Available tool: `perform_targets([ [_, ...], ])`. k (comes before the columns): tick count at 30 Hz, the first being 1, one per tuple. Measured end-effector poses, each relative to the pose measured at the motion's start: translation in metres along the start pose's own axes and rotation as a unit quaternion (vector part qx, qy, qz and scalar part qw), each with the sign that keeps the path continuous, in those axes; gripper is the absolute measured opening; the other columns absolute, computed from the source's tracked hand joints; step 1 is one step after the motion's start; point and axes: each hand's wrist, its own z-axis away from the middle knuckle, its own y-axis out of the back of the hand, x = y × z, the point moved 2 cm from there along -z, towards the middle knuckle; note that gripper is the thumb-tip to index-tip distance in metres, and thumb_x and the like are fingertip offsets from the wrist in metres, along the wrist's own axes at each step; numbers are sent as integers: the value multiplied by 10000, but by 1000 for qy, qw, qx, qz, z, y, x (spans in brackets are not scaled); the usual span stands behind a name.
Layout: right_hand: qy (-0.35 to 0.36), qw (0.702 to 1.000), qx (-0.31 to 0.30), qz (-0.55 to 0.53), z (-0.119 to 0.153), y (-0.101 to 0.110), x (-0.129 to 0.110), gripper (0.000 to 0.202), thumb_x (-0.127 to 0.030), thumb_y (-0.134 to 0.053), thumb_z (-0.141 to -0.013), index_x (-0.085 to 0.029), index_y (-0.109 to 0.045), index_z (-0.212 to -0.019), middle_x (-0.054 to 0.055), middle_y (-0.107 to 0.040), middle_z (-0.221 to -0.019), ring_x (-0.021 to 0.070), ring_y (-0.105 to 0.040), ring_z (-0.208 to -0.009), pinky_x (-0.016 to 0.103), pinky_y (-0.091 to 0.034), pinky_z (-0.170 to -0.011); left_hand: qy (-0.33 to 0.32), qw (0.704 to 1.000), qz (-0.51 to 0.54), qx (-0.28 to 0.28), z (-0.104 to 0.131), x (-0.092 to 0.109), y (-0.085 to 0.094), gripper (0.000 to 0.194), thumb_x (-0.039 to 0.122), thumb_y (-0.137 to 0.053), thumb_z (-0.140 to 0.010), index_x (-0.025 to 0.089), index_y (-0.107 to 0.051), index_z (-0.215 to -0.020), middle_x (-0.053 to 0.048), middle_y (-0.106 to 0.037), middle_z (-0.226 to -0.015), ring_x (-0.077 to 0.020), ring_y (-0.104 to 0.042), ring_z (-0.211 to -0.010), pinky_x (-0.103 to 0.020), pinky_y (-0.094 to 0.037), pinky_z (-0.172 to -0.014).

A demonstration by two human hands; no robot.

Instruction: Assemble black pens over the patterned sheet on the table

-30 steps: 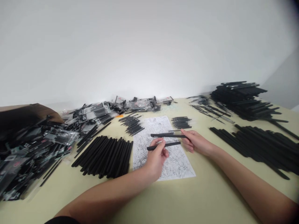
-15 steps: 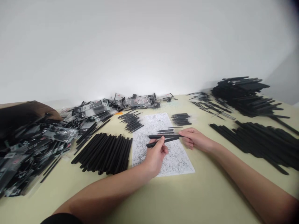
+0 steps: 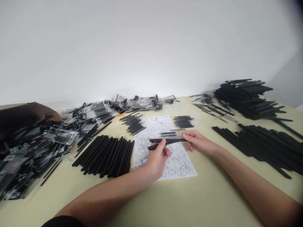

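Left hand: closed left hand (image 3: 157,156); slim black pen barrel (image 3: 155,146) is pinched above the scribbled white paper sheet (image 3: 176,164).
Right hand: closed right hand (image 3: 197,142); long black pen (image 3: 168,140) is gripped above the sheet.
Around: row of black pens (image 3: 106,154) left of the sheet; small black refills (image 3: 183,121) behind it.

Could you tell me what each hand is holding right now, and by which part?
The left hand pinches a black pen near its middle; the right hand holds another black pen by its right end.
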Motion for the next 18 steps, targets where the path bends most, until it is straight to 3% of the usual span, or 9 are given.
perform_targets([
  [3, -12, 1000, -15, 22, 0, 0, 1, 578, -653, -540, -835, -183, -415, -523, -41, -419, -431, 62, -400, -365, 241, -312, -431, -2, 1000, -2, -3, 0, 0, -1, 542, 426, -892, -532, 175, -470, -761, 64, -479, -608, -59, -452, -548, -213, -367, -562],
  [10, -19, 998, 17, -53, -1, 2, 2, 479, -548, -696, -760, -184, -445, -576, -55, -426, -488, 56, -387, -411, 221, -343, -417, -4, 1000, -2, -19, 0, 2, -3, 550, 459, -871, -559, 198, -472, -833, 76, -490, -614, -53, -453, -530, -206, -357, -562],
  [18, -17, 995, 23, -97, -2, 0, 1, 466, -525, -744, -720, -177, -463, -589, -48, -439, -498, 59, -393, -436, 209, -369, -411, -7, 999, -28, -24, 0, 1, -1, 451, 209, -841, -584, 181, -501, -879, 57, -537, -642, -77, -506, -556, -233, -393, -601],
])
